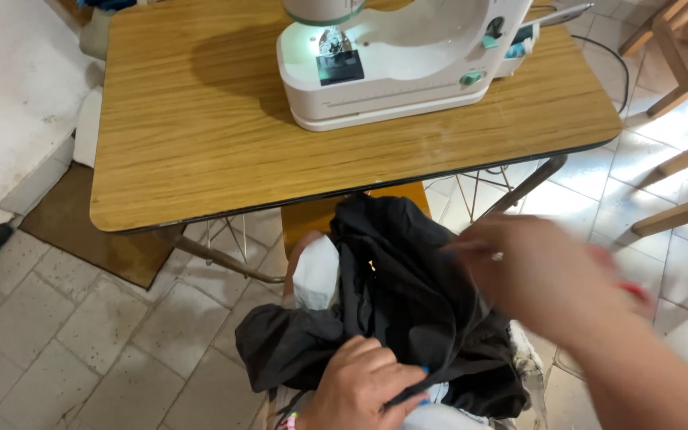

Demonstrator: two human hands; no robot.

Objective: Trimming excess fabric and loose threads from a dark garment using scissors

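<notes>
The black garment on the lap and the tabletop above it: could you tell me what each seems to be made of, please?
The black garment looks like thin, matte woven fabric: it folds and crumples softly under the left hand. The tabletop appears to be wood-grain laminate: streaked tan surface, slight sheen, dark edge band; solid wood cannot be ruled out.

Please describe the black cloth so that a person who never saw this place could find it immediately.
Start at the wooden table carrying the white sewing machine. Just below its near edge, on the person's lap, lies the black cloth, gripped by the left hand. It is the only dark, crumpled thing above the pale floor tiles.
</notes>
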